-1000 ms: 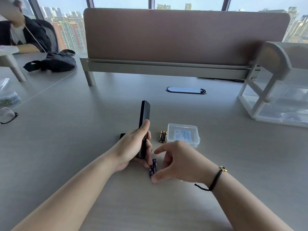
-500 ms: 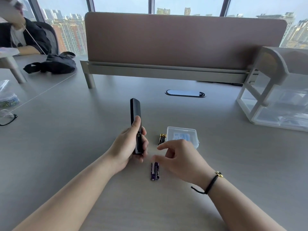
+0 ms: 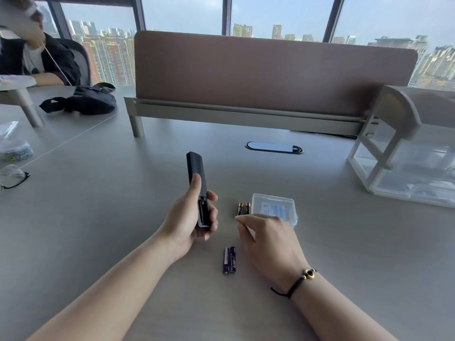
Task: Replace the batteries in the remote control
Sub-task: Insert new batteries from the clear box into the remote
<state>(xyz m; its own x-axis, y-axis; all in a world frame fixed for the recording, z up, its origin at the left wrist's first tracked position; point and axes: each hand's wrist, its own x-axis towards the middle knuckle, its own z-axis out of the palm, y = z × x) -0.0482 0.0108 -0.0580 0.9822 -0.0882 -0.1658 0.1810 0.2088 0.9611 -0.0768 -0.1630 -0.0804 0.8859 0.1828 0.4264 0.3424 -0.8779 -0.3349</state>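
Left hand (image 3: 190,222) is gripping the black remote (image 3: 198,190) above the table (image 3: 98,230), battery bay facing up. Right hand (image 3: 267,238) is hovering empty, fingers loosely curled, reaching at the black-gold batteries (image 3: 243,208) beside the clear case (image 3: 274,208). Purple batteries (image 3: 229,260) are lying together just left of that wrist.

Left hand (image 3: 188,217) curled around remote (image 3: 198,190), thumb along its side, forearm angling in from lower left. Right hand (image 3: 267,238) palm down, fingers loosely bent, index finger extended, holding nothing, black cord bracelet (image 3: 299,283) on wrist.
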